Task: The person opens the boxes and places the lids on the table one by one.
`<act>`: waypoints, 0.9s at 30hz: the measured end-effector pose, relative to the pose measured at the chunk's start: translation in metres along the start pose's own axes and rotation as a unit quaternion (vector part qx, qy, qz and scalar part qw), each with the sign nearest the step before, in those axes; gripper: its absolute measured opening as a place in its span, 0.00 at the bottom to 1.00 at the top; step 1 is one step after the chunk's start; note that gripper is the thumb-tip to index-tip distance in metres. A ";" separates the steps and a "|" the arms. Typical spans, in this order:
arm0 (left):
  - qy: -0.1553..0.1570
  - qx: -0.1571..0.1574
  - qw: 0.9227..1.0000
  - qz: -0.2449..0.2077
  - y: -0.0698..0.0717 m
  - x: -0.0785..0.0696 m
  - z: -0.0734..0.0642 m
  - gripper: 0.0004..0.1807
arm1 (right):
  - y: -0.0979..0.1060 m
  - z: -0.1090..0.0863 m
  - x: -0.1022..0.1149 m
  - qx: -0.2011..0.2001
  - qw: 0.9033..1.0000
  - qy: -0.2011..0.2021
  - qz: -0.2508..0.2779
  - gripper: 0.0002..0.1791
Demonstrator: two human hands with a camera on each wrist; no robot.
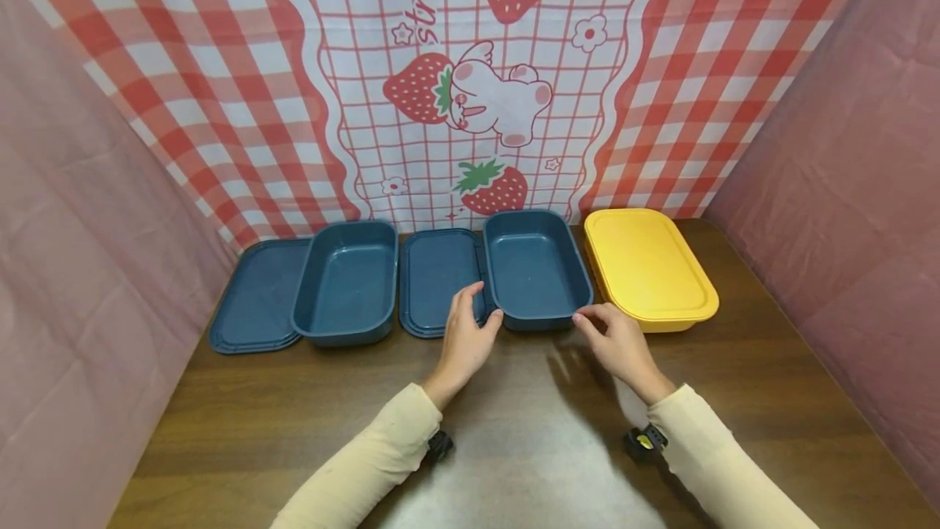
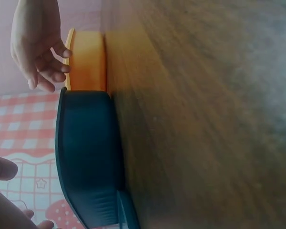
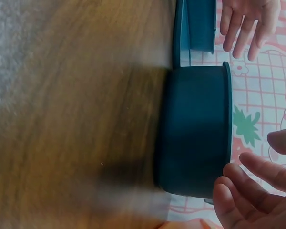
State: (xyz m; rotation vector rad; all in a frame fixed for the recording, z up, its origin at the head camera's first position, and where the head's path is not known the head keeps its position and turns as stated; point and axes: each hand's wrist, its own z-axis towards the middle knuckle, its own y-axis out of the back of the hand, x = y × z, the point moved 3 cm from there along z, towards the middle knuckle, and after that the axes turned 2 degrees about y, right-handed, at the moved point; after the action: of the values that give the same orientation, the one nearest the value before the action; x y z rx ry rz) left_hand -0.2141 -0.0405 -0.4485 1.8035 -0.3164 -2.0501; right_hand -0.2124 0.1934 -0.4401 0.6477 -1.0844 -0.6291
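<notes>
In the head view an open dark blue box (image 1: 537, 276) stands right of centre, its inside bare. My left hand (image 1: 467, 337) hovers by its left near corner, over the edge of a flat blue lid (image 1: 442, 280), thumb and fingers spread apart. At the right near corner is my right hand (image 1: 619, 347). The right wrist view shows those fingers (image 3: 250, 191) loosely bent beside the box's rim, with the thumb apart from them; whether a fingertip touches the rim I cannot tell. Neither hand holds anything.
A second open blue box (image 1: 347, 284) and another blue lid (image 1: 263, 298) lie to the left. On the right stands a yellow lidded box (image 1: 652, 264). A strawberry-print cloth (image 1: 485, 104) hangs behind the wooden table (image 1: 514, 423), and pink cloth (image 1: 837, 186) flanks it.
</notes>
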 end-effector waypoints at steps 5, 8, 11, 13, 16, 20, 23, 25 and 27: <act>-0.032 -0.007 0.999 0.011 -0.002 -0.009 0.002 0.30 | 0.006 0.002 0.004 0.003 1.000 0.003 -0.002 0.11; -0.048 -0.012 0.999 0.010 -0.006 -0.017 0.002 0.30 | 0.010 0.002 0.004 -0.003 1.000 0.014 -0.006 0.12; -0.065 -0.012 0.998 0.010 -0.010 -0.028 0.002 0.30 | 0.013 0.003 0.003 -0.014 0.999 0.028 -0.015 0.13; -0.072 -0.007 0.997 0.013 -0.013 -0.033 0.002 0.30 | 0.016 0.004 0.003 -0.015 0.999 0.031 -0.020 0.14; -0.083 -0.003 0.996 0.016 -0.017 -0.041 0.003 0.30 | 0.020 0.006 0.003 -0.014 0.999 0.033 -0.026 0.15; -0.092 0.003 0.996 0.020 -0.022 -0.048 0.003 0.30 | 0.027 0.009 0.003 -0.019 0.999 0.040 -0.030 0.17; -0.097 0.013 0.995 0.027 -0.028 -0.051 0.002 0.31 | 0.033 0.011 0.001 -0.025 0.998 0.043 -0.030 0.19; -0.104 0.019 0.994 0.034 -0.032 -0.053 0.001 0.31 | 0.037 0.012 0.000 -0.026 0.998 0.042 -0.032 0.20; -0.112 0.024 0.993 0.039 -0.035 -0.055 -0.001 0.31 | 0.042 0.012 -0.001 -0.027 0.998 0.041 -0.034 0.21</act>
State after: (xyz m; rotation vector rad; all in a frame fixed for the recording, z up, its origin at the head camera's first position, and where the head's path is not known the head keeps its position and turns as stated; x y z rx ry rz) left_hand -0.2129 0.0150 -0.4142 1.5608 -0.4958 -2.2093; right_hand -0.2181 0.2197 -0.4062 0.6606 -0.9690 -0.6828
